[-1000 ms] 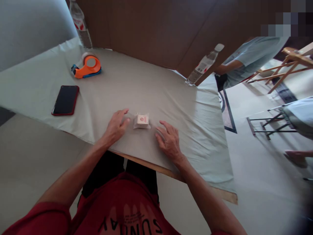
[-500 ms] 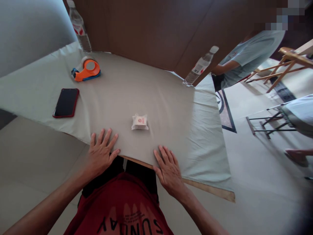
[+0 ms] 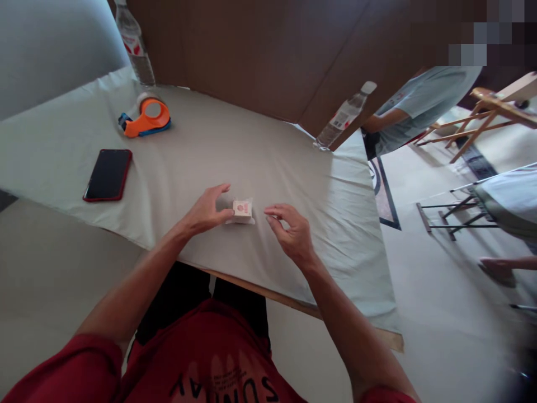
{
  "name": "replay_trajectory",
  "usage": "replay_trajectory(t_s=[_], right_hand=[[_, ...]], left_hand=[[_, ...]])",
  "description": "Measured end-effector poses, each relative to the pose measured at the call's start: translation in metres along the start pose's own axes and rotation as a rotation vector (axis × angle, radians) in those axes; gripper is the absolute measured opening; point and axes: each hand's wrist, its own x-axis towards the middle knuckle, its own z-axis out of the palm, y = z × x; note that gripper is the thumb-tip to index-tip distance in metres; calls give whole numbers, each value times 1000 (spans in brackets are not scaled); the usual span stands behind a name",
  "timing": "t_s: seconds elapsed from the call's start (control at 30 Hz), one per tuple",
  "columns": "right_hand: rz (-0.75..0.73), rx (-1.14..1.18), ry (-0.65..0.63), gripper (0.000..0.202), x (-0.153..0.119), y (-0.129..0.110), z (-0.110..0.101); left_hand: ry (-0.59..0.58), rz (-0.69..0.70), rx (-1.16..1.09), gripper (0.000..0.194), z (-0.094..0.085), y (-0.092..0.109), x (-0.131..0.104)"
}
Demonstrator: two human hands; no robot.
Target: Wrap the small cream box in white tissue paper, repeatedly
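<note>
A small white box with red print point(image 3: 242, 209), wrapped in clear plastic, sits on the cloth-covered table point(image 3: 235, 140) in front of me. At its left side is my left hand point(image 3: 207, 208), thumb and fingers apart, the thumb tip right at the wrapping; whether it touches I cannot tell. My right hand point(image 3: 291, 226) hovers just right of the box with curved fingers and a small gap between thumb and forefinger. Nothing shows in it.
An orange and blue tape dispenser point(image 3: 150, 116) and a phone in a red case point(image 3: 108, 174) lie on the left. Two water bottles point(image 3: 136, 47) point(image 3: 344, 116) stand by the brown panel point(image 3: 251, 56). Beyond the right side is a person in a light shirt point(image 3: 428, 103).
Both hands have lifted from flat on the table's near edge and moved forward to either side of the small box. The box itself stays in about the same place.
</note>
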Motion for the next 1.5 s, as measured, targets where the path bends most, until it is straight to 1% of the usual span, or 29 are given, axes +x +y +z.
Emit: replay_trajectory(t_s=[0.07, 0.17, 0.23, 0.33, 0.43, 0.57, 0.7, 0.8, 0.87, 0.93, 1.0, 1.07, 1.13, 1.2, 1.3, 1.4, 1.5], right_hand=[[-46, -18, -61, 16, 21, 5, 14], [-116, -79, -156, 18, 42, 7, 24], [-147, -121, -232, 22, 51, 7, 24], [-160, -203, -348, 26, 59, 6, 23], [-168, -302, -412, 26, 61, 6, 24], [-231, -398, -430, 21, 59, 6, 28], [-319, -483, -431, 20, 54, 1, 29], [-359, -471, -450, 19, 53, -3, 25], [-353, -388, -440, 18, 54, -2, 20], [-308, -312, -394, 20, 56, 1, 15], [-258, -291, -365, 25, 59, 7, 14], [-244, -295, -392, 29, 62, 12, 16], [-260, -305, -441, 28, 65, 17, 20], [-303, -352, -469, 24, 67, 19, 25], [-410, -467, -472, 21, 70, 16, 28], [-513, -566, -472, 25, 73, 10, 29], [-561, -619, -486, 31, 76, 7, 34]], left_hand=[[-13, 16, -63, 82, 13, -6, 8], [0, 64, -113, 85, 25, -15, 6], [5, 89, -126, 86, 27, -18, 2], [-11, 90, -158, 87, 26, -17, 0], [-11, 89, -193, 83, 24, -14, 1], [7, 107, -211, 78, 24, -13, 2], [9, 106, -206, 79, 28, -16, 4], [2, 119, -210, 81, 30, -18, 5], [-5, 130, -219, 82, 31, -18, 6], [-10, 133, -220, 82, 30, -17, 6], [5, 135, -201, 83, 29, -16, 5], [44, 148, -150, 83, 29, -17, 4], [85, 155, -70, 82, 30, -18, 4], [114, 145, 16, 78, 31, -18, 4], [137, 131, 96, 75, 31, -18, 4], [137, 133, 111, 74, 32, -17, 4], [129, 140, 101, 77, 32, -16, 5]])
